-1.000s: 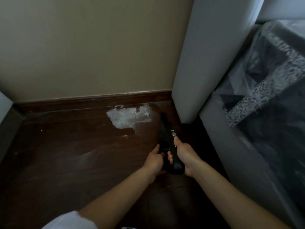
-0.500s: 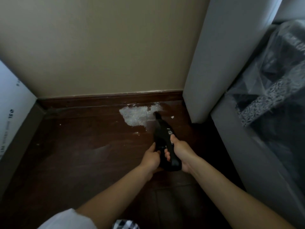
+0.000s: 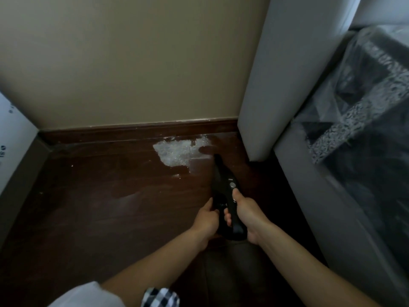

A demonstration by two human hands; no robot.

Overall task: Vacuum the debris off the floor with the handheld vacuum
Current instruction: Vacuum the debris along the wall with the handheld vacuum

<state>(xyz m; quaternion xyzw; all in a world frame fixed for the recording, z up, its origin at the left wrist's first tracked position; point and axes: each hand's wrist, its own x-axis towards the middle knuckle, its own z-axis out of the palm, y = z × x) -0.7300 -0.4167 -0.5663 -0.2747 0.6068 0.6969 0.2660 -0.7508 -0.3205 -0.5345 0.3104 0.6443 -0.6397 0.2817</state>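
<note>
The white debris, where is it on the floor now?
In the head view the white debris lies on the dark floor against the baseboard, just left of the nozzle of the handheld vacuum, near the white panel.

Dim indoor scene, soft daylight entering from the upper right, dull sheen on the dark floor [image 3: 88,207], white debris [image 3: 174,151] the brightest patch, black vacuum [image 3: 223,187] nearly lost in shadow, wide-angle bending of the wall [image 3: 132,63] edges, overall soft, slightly blurred detail
</note>
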